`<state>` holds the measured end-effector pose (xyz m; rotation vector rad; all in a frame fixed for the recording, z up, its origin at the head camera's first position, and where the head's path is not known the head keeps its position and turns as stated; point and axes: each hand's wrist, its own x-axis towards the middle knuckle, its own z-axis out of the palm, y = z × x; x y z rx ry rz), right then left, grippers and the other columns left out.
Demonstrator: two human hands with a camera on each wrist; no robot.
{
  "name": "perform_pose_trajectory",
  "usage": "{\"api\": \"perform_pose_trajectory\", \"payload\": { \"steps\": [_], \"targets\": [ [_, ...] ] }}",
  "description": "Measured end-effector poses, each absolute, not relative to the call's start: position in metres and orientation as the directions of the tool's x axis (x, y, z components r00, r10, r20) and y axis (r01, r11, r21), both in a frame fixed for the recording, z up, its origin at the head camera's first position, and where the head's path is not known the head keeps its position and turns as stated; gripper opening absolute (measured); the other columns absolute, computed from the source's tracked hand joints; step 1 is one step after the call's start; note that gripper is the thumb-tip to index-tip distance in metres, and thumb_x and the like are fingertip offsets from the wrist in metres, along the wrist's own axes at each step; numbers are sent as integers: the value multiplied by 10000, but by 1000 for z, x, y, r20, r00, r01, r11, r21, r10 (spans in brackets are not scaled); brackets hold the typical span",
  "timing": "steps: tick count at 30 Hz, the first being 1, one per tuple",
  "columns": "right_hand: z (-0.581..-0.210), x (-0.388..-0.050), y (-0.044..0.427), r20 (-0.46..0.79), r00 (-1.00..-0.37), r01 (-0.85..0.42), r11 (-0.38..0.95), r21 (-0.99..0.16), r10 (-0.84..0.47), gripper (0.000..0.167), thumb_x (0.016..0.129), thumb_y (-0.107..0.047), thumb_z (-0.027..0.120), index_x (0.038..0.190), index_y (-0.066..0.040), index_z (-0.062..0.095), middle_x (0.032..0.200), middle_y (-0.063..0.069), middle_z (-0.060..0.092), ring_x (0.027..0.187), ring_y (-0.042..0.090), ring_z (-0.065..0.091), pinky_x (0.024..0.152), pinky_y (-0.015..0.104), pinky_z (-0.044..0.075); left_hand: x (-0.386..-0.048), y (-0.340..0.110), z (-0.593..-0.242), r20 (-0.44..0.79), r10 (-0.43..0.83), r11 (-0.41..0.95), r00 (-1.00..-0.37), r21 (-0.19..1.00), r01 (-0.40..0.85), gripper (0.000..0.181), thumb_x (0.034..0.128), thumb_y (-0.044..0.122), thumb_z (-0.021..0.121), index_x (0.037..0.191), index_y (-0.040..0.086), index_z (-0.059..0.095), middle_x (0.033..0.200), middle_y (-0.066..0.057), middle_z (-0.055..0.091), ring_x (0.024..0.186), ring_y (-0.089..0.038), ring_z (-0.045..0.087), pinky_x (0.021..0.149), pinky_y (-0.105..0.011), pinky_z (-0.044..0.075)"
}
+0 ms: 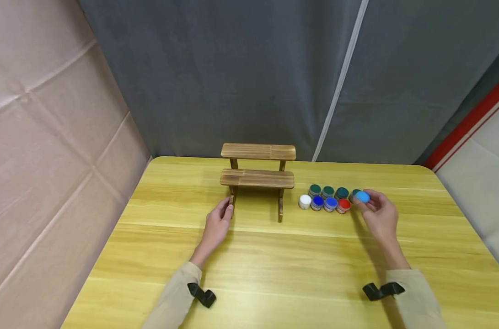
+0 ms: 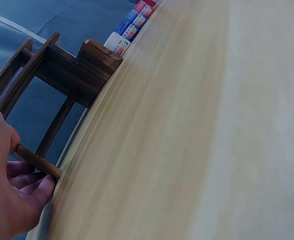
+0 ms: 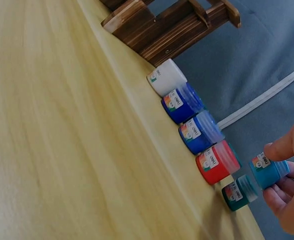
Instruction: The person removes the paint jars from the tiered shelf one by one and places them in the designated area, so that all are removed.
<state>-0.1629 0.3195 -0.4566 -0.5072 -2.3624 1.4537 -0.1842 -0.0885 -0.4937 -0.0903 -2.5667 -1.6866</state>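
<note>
A two-tier wooden rack (image 1: 257, 178) stands near the back edge of the table. My left hand (image 1: 218, 222) grips the lower end of its left leg, with thumb and fingers on either side of the wood (image 2: 37, 161). To the right of the rack, small paint jars stand in two rows: a white jar (image 1: 304, 202), two blue ones and a red jar (image 1: 343, 206) in front, several green ones (image 1: 328, 192) behind. My right hand (image 1: 382, 216) pinches a light blue paint jar (image 3: 267, 170), raised off the table beside the rightmost green jar (image 3: 239, 193).
A grey curtain (image 1: 233, 82) hangs right behind the table (image 1: 265, 269). At the left is a pale quilted wall (image 1: 47, 151); a white panel with a red band (image 1: 471, 123) stands at the right. Black wrist mounts (image 1: 201, 295) sit on both sleeves.
</note>
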Motion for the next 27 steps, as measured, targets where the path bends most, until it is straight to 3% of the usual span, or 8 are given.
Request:
{"api": "perform_pose_trajectory", "payload": {
  "steps": [10, 19, 27],
  "targets": [
    [-470, -162, 324, 0, -879, 233, 432, -871, 476, 496, 950, -207, 715, 1380, -5, 576, 1340, 185, 622, 925, -73, 517, 776, -30, 453, -185, -88, -494, 89, 11, 393, -996, 915, 86, 476, 1073, 239, 489, 1490, 10, 476, 1477, -217, 538, 1347, -356, 553, 1119, -446, 490],
    [-483, -160, 324, -42, -870, 270, 404, -874, 491, 505, 948, -211, 718, 1386, -10, 567, 1352, 174, 605, 1053, 82, 570, 786, -36, 450, -185, -87, -494, 97, 5, 394, -995, 914, 91, 460, 1069, 224, 498, 1477, 11, 495, 1459, -213, 557, 1330, -346, 570, 1107, -438, 502],
    [-491, -159, 324, -13, -872, 248, 419, -874, 489, 496, 942, -198, 724, 1367, 14, 579, 1340, 198, 614, 983, -6, 551, 792, -40, 465, -185, -88, -494, 96, 5, 390, -995, 916, 90, 450, 1068, 224, 495, 1463, 8, 511, 1452, -218, 562, 1334, -338, 567, 1107, -424, 501]
  ]
}}
